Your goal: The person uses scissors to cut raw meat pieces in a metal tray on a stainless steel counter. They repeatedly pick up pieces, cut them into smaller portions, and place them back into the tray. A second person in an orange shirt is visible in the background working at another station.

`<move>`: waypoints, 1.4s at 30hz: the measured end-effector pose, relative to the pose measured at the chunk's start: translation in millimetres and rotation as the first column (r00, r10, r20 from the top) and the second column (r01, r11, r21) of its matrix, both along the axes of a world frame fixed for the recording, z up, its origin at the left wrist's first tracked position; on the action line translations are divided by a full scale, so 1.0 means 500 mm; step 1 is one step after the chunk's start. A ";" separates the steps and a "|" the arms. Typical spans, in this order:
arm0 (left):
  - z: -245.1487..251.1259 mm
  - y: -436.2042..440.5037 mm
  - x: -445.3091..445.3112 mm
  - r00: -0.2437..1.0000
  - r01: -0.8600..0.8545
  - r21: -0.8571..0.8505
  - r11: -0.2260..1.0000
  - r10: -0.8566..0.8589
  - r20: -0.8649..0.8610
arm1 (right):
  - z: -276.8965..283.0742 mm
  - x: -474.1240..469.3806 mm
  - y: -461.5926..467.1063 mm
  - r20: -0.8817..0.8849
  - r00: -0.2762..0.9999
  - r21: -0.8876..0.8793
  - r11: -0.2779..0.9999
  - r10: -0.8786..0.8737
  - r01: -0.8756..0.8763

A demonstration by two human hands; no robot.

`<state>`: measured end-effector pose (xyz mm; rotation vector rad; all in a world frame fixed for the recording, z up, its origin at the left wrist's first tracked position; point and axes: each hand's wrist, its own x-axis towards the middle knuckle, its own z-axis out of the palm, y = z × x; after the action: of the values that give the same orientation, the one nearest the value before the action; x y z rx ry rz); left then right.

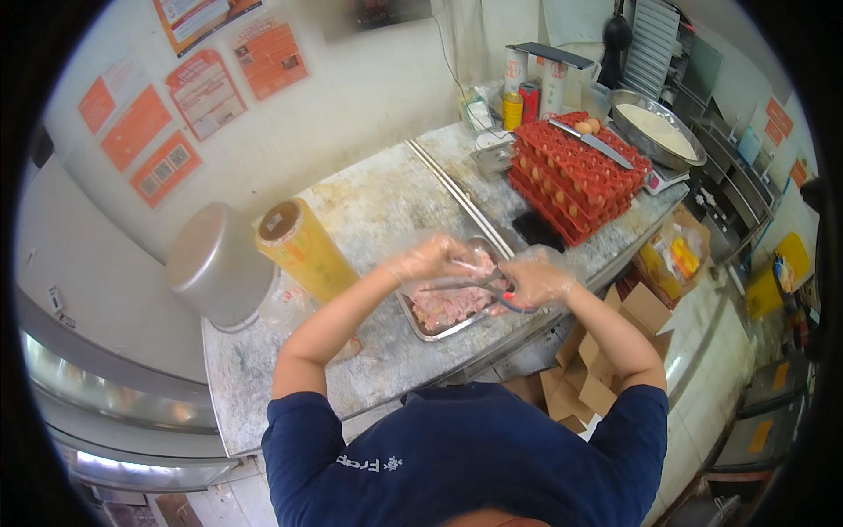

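Clear plastic gloves cover both hands. My right hand (535, 278) grips the handles of a pair of scissors (484, 284), whose blades point left over a metal tray (431, 337). Pieces of raw meat (451, 306) lie in that tray. At the tray's far left side, my left hand (438, 257) pinches a piece of pale raw meat (484, 260) close to the scissors. Whether the blades touch this piece cannot be told.
Left of the tray stand a roll of plastic film (313, 253) and an upturned metal pot (214, 263). Long pale rods (461, 197) lie beyond the tray. Stacked red egg trays (573, 178) carry a knife (596, 145) and eggs; a bowl of white powder (658, 132) is behind. Cardboard boxes (593, 369) sit below.
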<state>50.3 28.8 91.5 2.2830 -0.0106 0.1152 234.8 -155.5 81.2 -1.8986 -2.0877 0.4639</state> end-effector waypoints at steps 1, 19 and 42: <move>-0.001 0.006 0.000 1.000 -0.012 -0.005 1.000 0.012 -0.022 | -0.003 0.002 0.004 0.013 1.000 -0.006 1.000 -0.009 0.009; -0.011 0.010 0.045 0.984 0.161 0.188 0.969 -0.145 -0.101 | -0.057 -0.008 0.023 0.228 0.973 0.079 0.997 -0.043 0.025; -0.057 0.001 0.050 0.994 0.113 0.125 0.986 -0.110 -0.027 | -0.066 -0.065 0.052 0.286 0.951 0.031 0.993 -0.118 0.114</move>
<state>75.4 29.5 62.9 2.4036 -0.1389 0.0342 202.1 -129.6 48.2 -2.1770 -2.1249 0.1518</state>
